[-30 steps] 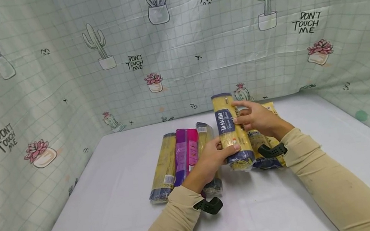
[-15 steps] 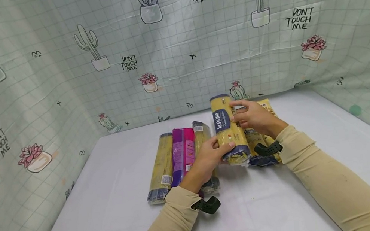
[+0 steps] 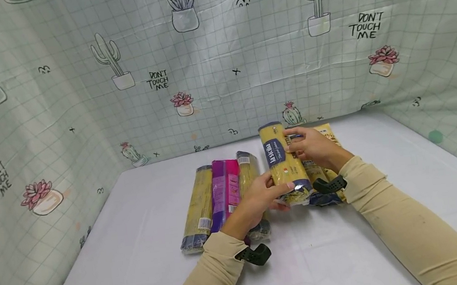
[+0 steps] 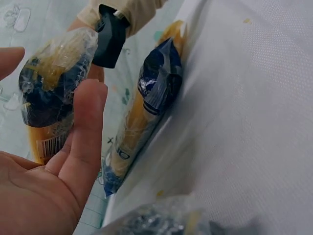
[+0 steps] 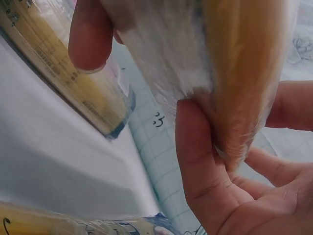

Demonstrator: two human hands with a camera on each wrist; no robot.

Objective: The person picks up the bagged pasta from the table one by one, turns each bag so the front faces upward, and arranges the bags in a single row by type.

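In the head view, a yellow spaghetti pack [image 3: 276, 152] with dark blue ends and a blue "la sicilia" label is held tilted above the table. My left hand [image 3: 255, 200] grips its lower end, thumb on the front and fingers underneath. My right hand [image 3: 316, 146] holds its upper right side. The left wrist view shows the clear, crinkled end of the spaghetti pack [image 4: 56, 81] between thumb and fingers. In the right wrist view, thumb and fingers of the right hand [image 5: 230, 196] pinch around the wrapped spaghetti pack [image 5: 239, 63].
Left of the held pack, a yellow pack [image 3: 197, 201], a purple-pink pack [image 3: 222, 192] and another yellow pack [image 3: 247, 166] lie side by side on the white table [image 3: 144, 216]. Yellow bags [image 3: 317, 172] lie behind the right hand. A patterned curtain [image 3: 212, 65] hangs around the table.
The held spaghetti pack has dropped slightly and turned a little, and fingers of my left hand now show below it. The head view has shifted a little. The packs on the table stay put.
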